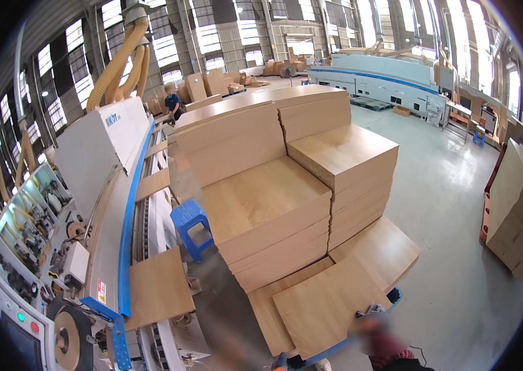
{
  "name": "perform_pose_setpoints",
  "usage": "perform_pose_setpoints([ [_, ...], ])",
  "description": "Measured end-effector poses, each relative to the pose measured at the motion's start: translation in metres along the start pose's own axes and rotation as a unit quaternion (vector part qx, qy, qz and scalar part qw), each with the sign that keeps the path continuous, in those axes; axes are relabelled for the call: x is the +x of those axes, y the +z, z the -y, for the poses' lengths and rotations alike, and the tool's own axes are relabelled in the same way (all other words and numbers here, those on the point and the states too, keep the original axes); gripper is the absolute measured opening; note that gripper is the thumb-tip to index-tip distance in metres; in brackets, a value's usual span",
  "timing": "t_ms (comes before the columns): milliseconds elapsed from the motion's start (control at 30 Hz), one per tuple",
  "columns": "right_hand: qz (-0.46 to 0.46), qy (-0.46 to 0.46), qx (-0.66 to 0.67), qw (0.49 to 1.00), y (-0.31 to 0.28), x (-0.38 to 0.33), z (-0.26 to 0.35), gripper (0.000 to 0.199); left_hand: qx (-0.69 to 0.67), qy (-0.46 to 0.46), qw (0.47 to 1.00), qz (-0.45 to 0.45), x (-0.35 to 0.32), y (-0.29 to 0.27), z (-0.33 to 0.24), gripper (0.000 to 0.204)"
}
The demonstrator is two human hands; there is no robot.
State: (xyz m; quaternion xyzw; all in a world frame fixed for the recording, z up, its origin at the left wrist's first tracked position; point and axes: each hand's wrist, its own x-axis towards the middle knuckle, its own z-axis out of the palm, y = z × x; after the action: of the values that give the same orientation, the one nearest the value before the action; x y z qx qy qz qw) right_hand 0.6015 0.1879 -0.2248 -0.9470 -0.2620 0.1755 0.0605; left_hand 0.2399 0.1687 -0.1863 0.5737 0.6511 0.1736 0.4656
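A flat wood-grain panel (329, 306) lies slightly turned over the low stack nearest me, overlapping another panel (277, 315) on its left. My right hand (369, 311), in a greyish glove, is closed on the panel's right edge; the wrist behind it is smeared. At the panel's near left corner my left hand (280, 360) shows only its fingertips, closed against the edge, and the rest falls outside the picture. A further low panel (379, 250) sits just beyond, at the right.
Tall stacks of panels (270, 195) rise ahead. Along the left runs a long edge-banding machine (103, 133) with panels on its track, a blue stool (192, 222) beside it. A person (173, 105) stands far left. Leaning boards (512, 210) stand right; another machine (379, 83) is behind.
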Motion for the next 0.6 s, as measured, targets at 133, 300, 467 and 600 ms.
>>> perform_pose_setpoints([
  [133, 0.013, 0.052, -0.012, 0.998, -0.025, 0.020, -0.001, 0.098, 0.003, -0.035, 0.996, 0.079, -0.004, -0.001, -0.050, 0.055],
  [300, -0.044, 0.044, 0.020, 0.998, -0.053, 0.019, 0.022, 0.090, 0.043, -0.073, 0.993, 0.079, -0.030, -0.031, -0.096, 0.059],
  [467, -0.153, 0.039, 0.082, 0.984, -0.014, 0.063, -0.013, 0.083, 0.084, -0.138, 0.983, 0.092, -0.037, -0.033, -0.146, 0.067],
  [600, -0.111, 0.003, 0.081, 0.991, -0.001, 0.036, -0.013, 0.084, -0.178, -0.192, 0.965, 0.020, -0.005, -0.010, -0.060, 0.064],
])
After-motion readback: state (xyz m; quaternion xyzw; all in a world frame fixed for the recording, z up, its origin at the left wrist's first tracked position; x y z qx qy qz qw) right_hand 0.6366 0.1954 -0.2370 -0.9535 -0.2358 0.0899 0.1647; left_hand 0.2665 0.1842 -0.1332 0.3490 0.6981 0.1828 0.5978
